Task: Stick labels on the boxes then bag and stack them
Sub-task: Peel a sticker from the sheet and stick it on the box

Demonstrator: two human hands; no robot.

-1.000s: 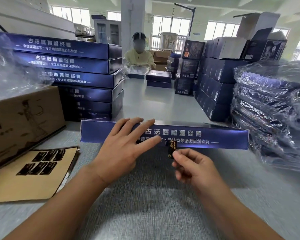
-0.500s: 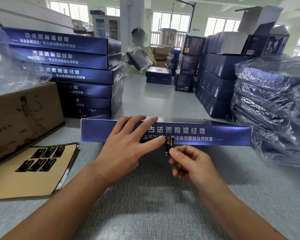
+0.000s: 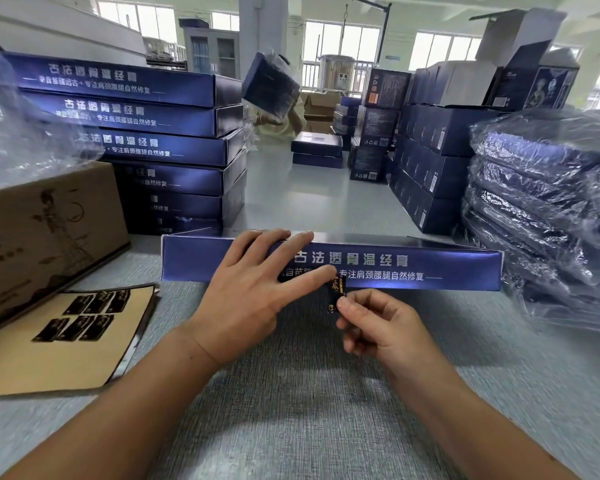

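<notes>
At centre, box lies between stacks, label at its lower edge.
Left hand presses flat on it; right hand pinches label.

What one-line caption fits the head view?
Left hand rests on a blue box; right hand pinches a black label at its front.

A grey table is spread through the middle of the view. At nine o'clock a brown carton, printed with a dark figure drawing, is set on it. At twelve o'clock a white pillar is seen, with a glass-door cabinet just beside it toward eleven. A steel tank is placed at one o'clock before the windows, under a black overhead arm. Plain cartons are piled below the tank, and a yellow sleeve is seen near them.
</notes>
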